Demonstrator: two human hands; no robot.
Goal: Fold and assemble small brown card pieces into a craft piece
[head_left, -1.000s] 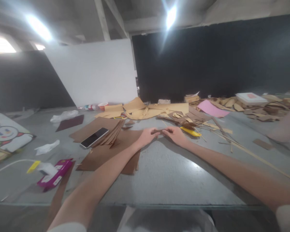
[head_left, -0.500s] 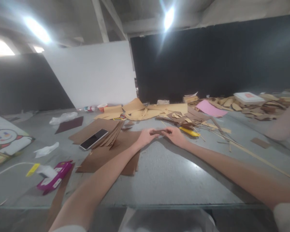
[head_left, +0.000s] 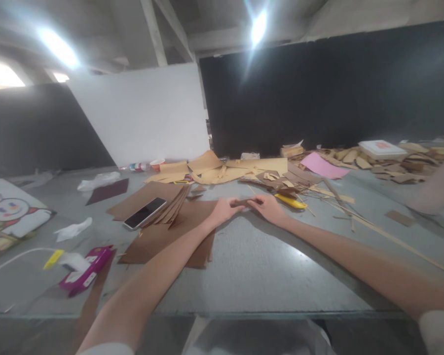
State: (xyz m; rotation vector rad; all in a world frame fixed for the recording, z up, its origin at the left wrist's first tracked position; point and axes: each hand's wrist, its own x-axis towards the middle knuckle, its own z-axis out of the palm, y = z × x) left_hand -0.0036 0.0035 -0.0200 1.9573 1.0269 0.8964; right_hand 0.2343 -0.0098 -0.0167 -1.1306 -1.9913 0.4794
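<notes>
A small brown strip (head_left: pixel 241 202) spans the gap between my two hands, above the grey table. My left hand (head_left: pixel 225 210) pinches its left end, close to the right edge of the large brown sheets (head_left: pixel 159 241). At the strip's other end, my right hand (head_left: pixel 267 208) has thumb and fingers closed on it. Just right of that hand lies a yellow cutter (head_left: pixel 290 201). A phone (head_left: pixel 145 213) rests on a fanned stack of brown pieces (head_left: pixel 174 204) to the left.
Brown and tan scraps (head_left: pixel 281 181) and a pink sheet (head_left: pixel 323 165) lie behind my hands. A purple power strip (head_left: pixel 87 270) with a cable is at the left, a white box (head_left: pixel 382 149) at the back right. The grey table (head_left: pixel 251 276) ends at a front edge.
The camera view has shifted very slightly. Both hands stay on the brown strip in nearly the same place.
</notes>
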